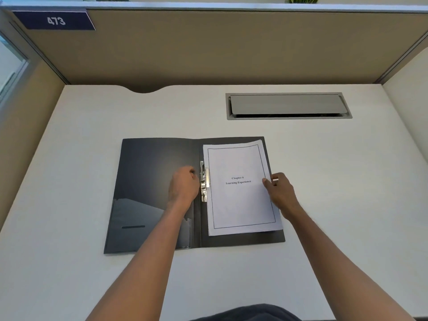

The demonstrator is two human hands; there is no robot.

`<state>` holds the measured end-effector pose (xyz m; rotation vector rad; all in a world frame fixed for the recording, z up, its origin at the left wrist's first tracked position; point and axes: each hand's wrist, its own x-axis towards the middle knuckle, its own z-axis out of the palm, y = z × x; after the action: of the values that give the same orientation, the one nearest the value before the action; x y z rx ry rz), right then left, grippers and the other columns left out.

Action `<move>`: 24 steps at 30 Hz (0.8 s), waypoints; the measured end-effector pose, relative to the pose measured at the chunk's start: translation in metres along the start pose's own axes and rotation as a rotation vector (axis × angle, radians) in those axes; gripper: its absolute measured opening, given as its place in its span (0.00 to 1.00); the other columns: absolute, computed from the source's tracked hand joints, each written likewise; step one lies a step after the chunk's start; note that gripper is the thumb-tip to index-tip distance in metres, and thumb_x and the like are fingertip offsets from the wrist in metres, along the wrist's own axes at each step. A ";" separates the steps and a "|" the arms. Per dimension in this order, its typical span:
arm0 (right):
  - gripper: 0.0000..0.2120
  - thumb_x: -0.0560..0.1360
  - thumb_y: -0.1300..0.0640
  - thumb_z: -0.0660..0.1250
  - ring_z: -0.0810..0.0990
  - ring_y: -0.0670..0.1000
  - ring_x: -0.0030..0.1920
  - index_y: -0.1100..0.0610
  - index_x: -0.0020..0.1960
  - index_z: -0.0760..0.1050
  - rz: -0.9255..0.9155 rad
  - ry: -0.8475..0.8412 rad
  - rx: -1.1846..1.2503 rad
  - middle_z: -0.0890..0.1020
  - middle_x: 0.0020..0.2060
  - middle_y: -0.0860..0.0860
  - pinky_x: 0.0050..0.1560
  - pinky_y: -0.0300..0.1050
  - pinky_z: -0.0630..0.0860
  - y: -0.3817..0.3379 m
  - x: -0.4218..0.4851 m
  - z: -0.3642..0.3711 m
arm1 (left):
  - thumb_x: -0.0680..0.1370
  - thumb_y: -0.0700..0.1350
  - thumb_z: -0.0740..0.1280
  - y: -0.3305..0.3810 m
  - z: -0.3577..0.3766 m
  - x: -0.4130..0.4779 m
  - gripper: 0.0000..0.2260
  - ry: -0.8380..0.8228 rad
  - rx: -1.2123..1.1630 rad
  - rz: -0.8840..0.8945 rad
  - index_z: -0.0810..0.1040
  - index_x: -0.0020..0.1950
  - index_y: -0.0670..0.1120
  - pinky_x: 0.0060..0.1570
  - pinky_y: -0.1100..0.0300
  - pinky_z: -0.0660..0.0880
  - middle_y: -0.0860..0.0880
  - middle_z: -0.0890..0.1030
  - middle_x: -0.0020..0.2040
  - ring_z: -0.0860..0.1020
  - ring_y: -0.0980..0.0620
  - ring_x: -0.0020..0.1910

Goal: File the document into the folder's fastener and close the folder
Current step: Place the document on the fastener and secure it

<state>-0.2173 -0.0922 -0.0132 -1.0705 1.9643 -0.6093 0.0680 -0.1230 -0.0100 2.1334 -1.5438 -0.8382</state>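
White counter (324, 181) carries black folder (150, 181), open flat; document (240, 205) lies on folder's right leaf, left edge at metal fastener (203, 181) by spine; right hand (281, 191) pinches document's right edge; left hand (184, 184) at fastener, grip indiscernible.

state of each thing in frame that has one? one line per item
folder: open, flat on the desk
metal fastener clip: by the spine, at the document's left edge; open or clamped, cannot tell
document: on the folder's right half, title page up
left hand: at the clip
right hand: on the document's right edge
desk cable hatch: lid down, gap along its near edge
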 end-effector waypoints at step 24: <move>0.07 0.78 0.65 0.63 0.79 0.61 0.47 0.67 0.52 0.78 -0.064 0.081 -0.230 0.81 0.47 0.62 0.45 0.48 0.74 0.001 -0.005 0.004 | 0.83 0.37 0.59 0.039 0.014 0.100 0.14 -0.143 0.352 0.482 0.82 0.62 0.40 0.56 0.47 0.76 0.42 0.80 0.60 0.76 0.42 0.61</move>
<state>-0.2126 -0.0873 -0.0142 -1.2703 2.1153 -0.4741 0.0525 -0.2293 -0.0206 1.8075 -2.2964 -0.5911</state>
